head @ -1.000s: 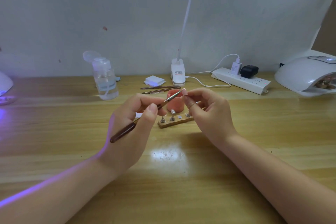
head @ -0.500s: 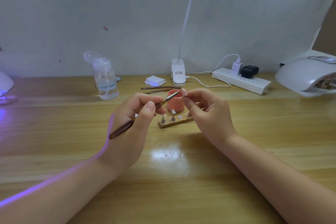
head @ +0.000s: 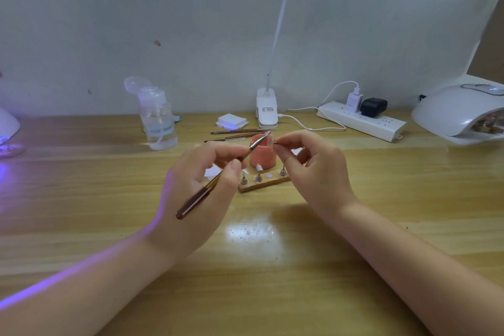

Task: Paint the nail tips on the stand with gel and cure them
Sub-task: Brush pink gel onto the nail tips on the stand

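While my left hand point(head: 201, 185) grips the brush point(head: 218, 177) pen-style, its bristles meet the nail tip point(head: 270, 140) pinched by my right hand point(head: 316, 172) over the pink jar point(head: 263, 154). Just below them sits the stand point(head: 263, 181), mid-table. Bare wood point(head: 251, 267) lies nearer me; the lamp point(head: 458, 114) occupies the far right corner.

Both forearms are showing bare to the frame edge; no sleeves, rings or watch are showing. Left hand point(head: 201, 194) and right hand point(head: 316, 172): nails are looking short and unpainted. Violet light is streaking along the left forearm point(head: 68, 275).
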`<act>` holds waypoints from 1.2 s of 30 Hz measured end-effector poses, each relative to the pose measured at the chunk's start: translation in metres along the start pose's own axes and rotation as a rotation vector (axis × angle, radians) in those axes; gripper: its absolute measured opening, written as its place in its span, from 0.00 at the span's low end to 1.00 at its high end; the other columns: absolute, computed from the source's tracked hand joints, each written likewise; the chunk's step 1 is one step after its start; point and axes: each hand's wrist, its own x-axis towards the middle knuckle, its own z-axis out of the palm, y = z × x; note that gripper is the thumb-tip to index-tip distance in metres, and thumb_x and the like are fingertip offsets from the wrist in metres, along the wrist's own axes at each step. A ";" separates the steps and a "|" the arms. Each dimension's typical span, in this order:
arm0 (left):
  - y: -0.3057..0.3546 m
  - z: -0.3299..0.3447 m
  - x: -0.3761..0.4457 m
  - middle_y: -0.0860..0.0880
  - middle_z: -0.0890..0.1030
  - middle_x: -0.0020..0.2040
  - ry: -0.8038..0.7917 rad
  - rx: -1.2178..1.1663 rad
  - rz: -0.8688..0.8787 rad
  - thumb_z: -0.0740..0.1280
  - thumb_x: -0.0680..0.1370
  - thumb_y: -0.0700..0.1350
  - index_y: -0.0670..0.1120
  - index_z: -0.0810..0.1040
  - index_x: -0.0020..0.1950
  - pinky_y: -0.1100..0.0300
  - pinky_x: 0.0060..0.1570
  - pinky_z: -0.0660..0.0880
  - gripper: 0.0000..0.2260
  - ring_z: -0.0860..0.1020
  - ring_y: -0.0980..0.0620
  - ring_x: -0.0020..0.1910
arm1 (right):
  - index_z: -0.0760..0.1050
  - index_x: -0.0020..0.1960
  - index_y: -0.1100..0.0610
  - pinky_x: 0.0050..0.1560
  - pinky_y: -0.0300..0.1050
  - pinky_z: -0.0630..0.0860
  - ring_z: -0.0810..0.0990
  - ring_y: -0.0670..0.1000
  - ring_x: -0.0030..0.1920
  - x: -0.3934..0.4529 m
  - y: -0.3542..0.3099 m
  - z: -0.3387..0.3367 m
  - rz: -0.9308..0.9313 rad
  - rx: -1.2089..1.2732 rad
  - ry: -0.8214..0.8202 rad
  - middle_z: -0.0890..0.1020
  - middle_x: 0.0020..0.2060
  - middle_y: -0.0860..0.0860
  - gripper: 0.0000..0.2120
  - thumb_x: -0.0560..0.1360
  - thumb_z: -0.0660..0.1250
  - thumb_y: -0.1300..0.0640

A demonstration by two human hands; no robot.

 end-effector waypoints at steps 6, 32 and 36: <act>-0.003 0.000 -0.002 0.58 0.84 0.44 -0.039 0.020 0.034 0.61 0.74 0.51 0.55 0.81 0.50 0.70 0.51 0.70 0.11 0.79 0.54 0.50 | 0.82 0.47 0.53 0.33 0.49 0.74 0.75 0.51 0.29 0.000 0.000 0.000 -0.023 -0.051 0.007 0.83 0.37 0.42 0.03 0.74 0.72 0.59; -0.002 0.001 -0.001 0.59 0.84 0.44 -0.034 -0.062 -0.030 0.63 0.77 0.45 0.58 0.80 0.50 0.71 0.48 0.72 0.09 0.80 0.59 0.47 | 0.81 0.44 0.55 0.29 0.42 0.70 0.73 0.49 0.26 -0.002 -0.003 0.003 -0.041 -0.009 -0.013 0.80 0.33 0.37 0.03 0.74 0.71 0.56; -0.004 -0.001 -0.002 0.56 0.83 0.40 -0.027 -0.122 -0.012 0.60 0.73 0.50 0.52 0.80 0.46 0.70 0.45 0.71 0.10 0.80 0.58 0.43 | 0.81 0.45 0.55 0.30 0.44 0.71 0.74 0.49 0.27 -0.003 -0.001 0.002 -0.025 -0.006 -0.022 0.81 0.34 0.38 0.01 0.75 0.71 0.58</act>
